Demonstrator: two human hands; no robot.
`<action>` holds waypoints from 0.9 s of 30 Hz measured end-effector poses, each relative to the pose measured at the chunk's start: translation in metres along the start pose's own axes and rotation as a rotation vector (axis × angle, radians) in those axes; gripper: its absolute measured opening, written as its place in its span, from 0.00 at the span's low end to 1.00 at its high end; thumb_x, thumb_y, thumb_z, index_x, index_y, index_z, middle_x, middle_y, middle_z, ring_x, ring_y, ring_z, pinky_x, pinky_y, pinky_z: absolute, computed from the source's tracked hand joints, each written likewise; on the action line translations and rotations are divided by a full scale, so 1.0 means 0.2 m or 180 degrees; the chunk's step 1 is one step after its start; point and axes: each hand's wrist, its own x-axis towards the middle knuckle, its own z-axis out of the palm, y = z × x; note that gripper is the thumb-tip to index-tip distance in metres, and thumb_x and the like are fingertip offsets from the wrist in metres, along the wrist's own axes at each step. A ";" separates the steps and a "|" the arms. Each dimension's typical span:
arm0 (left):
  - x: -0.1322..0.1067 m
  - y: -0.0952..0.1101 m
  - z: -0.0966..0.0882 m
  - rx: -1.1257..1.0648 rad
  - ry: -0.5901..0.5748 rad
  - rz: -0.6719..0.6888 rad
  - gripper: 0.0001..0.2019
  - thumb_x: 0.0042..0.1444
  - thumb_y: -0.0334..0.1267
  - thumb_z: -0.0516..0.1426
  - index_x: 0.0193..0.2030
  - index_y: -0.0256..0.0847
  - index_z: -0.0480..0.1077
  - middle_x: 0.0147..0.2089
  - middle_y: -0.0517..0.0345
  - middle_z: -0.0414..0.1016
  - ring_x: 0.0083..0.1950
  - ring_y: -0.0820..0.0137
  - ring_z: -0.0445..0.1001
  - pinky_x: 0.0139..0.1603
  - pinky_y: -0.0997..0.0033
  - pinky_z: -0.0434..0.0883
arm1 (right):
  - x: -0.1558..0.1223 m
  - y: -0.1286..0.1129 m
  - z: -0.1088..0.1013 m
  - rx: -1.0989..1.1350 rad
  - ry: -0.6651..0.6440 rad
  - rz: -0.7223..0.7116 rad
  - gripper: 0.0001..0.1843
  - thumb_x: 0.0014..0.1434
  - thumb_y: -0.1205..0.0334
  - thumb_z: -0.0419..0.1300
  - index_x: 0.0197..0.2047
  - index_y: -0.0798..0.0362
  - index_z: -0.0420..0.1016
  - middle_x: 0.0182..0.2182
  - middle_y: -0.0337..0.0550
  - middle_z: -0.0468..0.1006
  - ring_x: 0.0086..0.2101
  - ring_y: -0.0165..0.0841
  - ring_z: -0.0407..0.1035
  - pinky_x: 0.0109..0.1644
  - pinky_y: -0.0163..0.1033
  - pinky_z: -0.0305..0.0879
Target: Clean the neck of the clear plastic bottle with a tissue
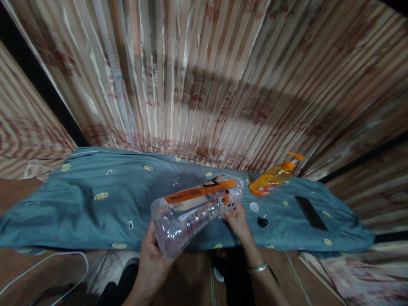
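A large clear plastic bottle point(194, 210) with an orange and white label lies tilted on its side in both my hands above the near edge of a blue-grey cloth point(95, 199). My left hand point(153, 259) cups its base, fingers wrapped round it. My right hand point(237, 221) grips the neck end, fingers curled there. A small white cap point(254, 207) and a small black cap point(262, 222) lie on the cloth just right of my right hand.
An orange pump bottle point(274, 177) lies on its side at the back right of the cloth. A black phone point(310, 212) rests farther right. A striped curtain point(204, 85) hangs behind. A white cable point(47, 259) runs across the floor at lower left.
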 end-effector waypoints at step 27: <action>-0.01 0.02 0.01 -0.0133 0.0016 -0.0080 0.38 0.35 0.56 0.81 0.53 0.45 0.81 0.54 0.49 0.88 0.56 0.49 0.87 0.63 0.42 0.81 | 0.00 0.00 0.00 -0.0024 0.0014 -0.0060 0.21 0.47 0.46 0.70 0.42 0.47 0.76 0.41 0.50 0.90 0.43 0.51 0.84 0.53 0.57 0.79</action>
